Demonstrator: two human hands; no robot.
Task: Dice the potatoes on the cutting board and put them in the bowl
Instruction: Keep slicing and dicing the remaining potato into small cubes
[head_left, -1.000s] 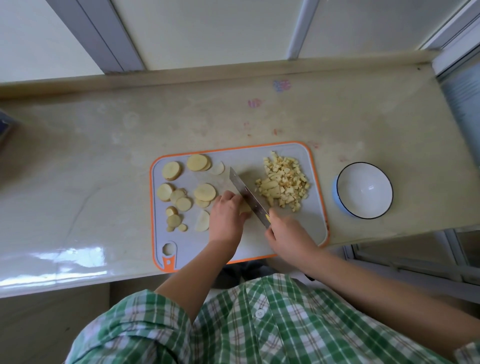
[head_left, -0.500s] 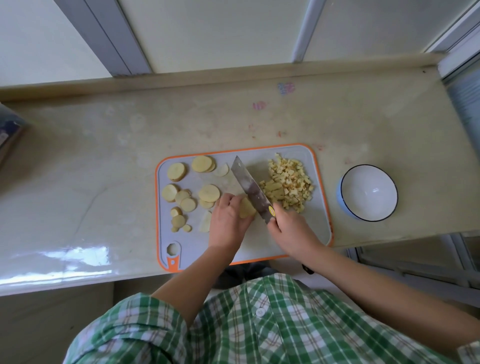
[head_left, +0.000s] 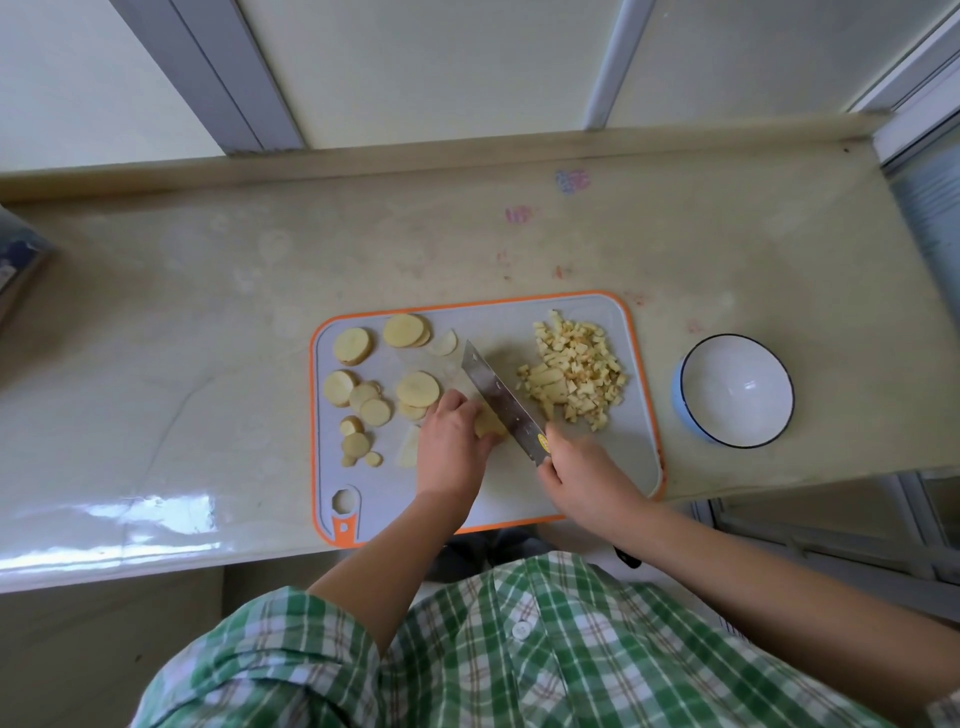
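1. The right hand (head_left: 576, 478) is closed round the handle of the knife (head_left: 498, 400). The handle is hidden inside the fist, and only the blade shows, slanting up and leftward from the grip.
2. Just left of the blade, the left hand (head_left: 449, 441) curls over a potato piece (head_left: 488, 427). The fingers cover most of it, so its shape is hard to make out.
3. The diced potato (head_left: 576, 374) is heaped just right of the blade, above the knife hand. The round slices (head_left: 363, 397) lie scattered to the left of the holding hand.
4. The bowl (head_left: 727, 395) stands on the counter, off the board and well to the right of the knife hand.
5. The cutting board (head_left: 597, 457) is grey with an orange rim. Both forearms cross its near edge.
6. The counter (head_left: 208, 312) is pale and glossy, with faint pink and blue smudges beyond the board. A dark object (head_left: 18, 260) far to the left is cut off by the frame and cannot be identified.
7. Pale panels in grey frames rise behind the counter. A green checked shirt (head_left: 519, 649) fills the bottom of the view.
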